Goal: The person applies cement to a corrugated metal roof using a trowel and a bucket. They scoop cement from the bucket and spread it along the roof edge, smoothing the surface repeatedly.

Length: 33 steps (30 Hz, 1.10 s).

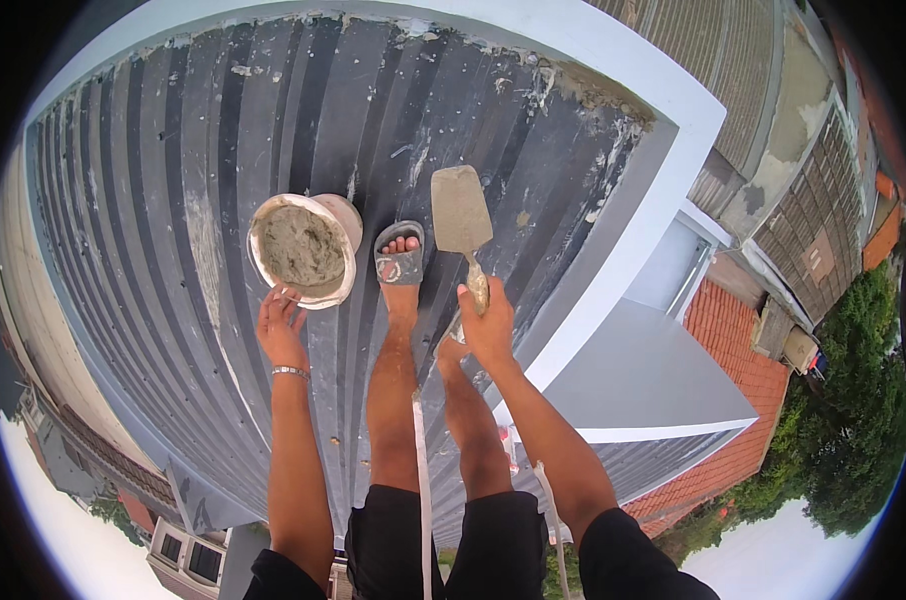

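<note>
A pale, mortar-smeared bucket (347,219) with wet grey mortar (301,246) inside is left of my feet. My left hand (282,326) grips its near rim, fingertips at the edge. Whether the bucket's base touches the roof is hard to tell. My right hand (488,318) is closed around the handle of a trowel (460,210), out to the right of my sandalled foot. The trowel's broad blade points away from me, its face coated in grey mortar.
I stand on a dark ribbed metal roof (323,120) spotted with dried mortar. A pale parapet (613,270) borders it at the far side and right. Two pale cords (423,480) hang before my legs. Tiled roofs (723,350) and trees (853,400) lie beyond, lower down.
</note>
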Tool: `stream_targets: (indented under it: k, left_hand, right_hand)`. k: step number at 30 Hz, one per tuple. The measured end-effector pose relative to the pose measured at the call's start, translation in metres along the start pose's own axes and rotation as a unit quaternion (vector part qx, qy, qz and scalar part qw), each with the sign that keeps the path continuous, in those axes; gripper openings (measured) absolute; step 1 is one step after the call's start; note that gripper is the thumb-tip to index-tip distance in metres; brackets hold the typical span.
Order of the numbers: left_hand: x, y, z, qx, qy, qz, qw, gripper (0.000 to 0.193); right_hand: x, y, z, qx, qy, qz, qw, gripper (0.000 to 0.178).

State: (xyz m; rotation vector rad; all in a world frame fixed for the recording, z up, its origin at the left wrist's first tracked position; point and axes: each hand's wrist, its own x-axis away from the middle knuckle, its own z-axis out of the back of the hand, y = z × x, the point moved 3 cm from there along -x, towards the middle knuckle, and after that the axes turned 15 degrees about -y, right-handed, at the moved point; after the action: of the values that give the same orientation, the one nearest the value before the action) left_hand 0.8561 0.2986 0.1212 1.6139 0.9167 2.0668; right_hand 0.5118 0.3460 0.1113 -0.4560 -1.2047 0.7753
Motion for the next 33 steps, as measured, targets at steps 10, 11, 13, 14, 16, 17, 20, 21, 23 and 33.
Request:
stream_targets:
  k: [10, 11, 13, 14, 16, 17, 20, 21, 23, 33]
  left_hand:
    - [0.004, -0.075, 0.006, -0.036, -0.020, -0.029, 0.999, 0.057]
    - [0.009, -0.086, 0.020, -0.055, -0.013, -0.016, 0.998, 0.057]
    - [0.023, -0.107, 0.051, -0.089, 0.002, 0.017, 0.996, 0.055]
    - [0.030, -0.120, 0.065, -0.104, 0.007, 0.039, 0.994, 0.054]
    - [0.050, -0.140, 0.097, -0.110, 0.025, 0.076, 0.991, 0.053]
    - [0.059, -0.148, 0.110, -0.100, 0.031, 0.093, 0.990, 0.052]
    - [0.090, -0.161, 0.141, -0.101, 0.054, 0.134, 0.984, 0.050]
    - [0.102, -0.164, 0.149, -0.106, 0.061, 0.147, 0.982, 0.050]
    - [0.124, -0.175, 0.164, -0.113, 0.066, 0.172, 0.976, 0.050]
    - [0.215, -0.210, 0.181, -0.144, 0.084, 0.302, 0.938, 0.051]
  right_hand:
    - [-0.171, 0.109, 0.128, -0.126, 0.104, -0.091, 0.982, 0.035]
    - [-0.183, 0.104, 0.131, -0.132, 0.109, -0.083, 0.982, 0.036]
    - [-0.202, 0.093, 0.136, -0.133, 0.111, -0.072, 0.982, 0.037]
    - [-0.209, 0.089, 0.142, -0.127, 0.111, -0.070, 0.983, 0.037]
    - [-0.220, 0.081, 0.149, -0.115, 0.110, -0.070, 0.985, 0.038]
    - [-0.223, 0.080, 0.157, -0.107, 0.114, -0.072, 0.985, 0.038]
    - [-0.229, 0.070, 0.161, -0.111, 0.109, -0.084, 0.984, 0.038]
    - [-0.229, 0.067, 0.162, -0.116, 0.106, -0.088, 0.984, 0.039]
    - [-0.227, 0.064, 0.158, -0.096, 0.127, -0.090, 0.983, 0.039]
    - [-0.244, 0.078, 0.158, -0.053, 0.200, -0.084, 0.975, 0.040]
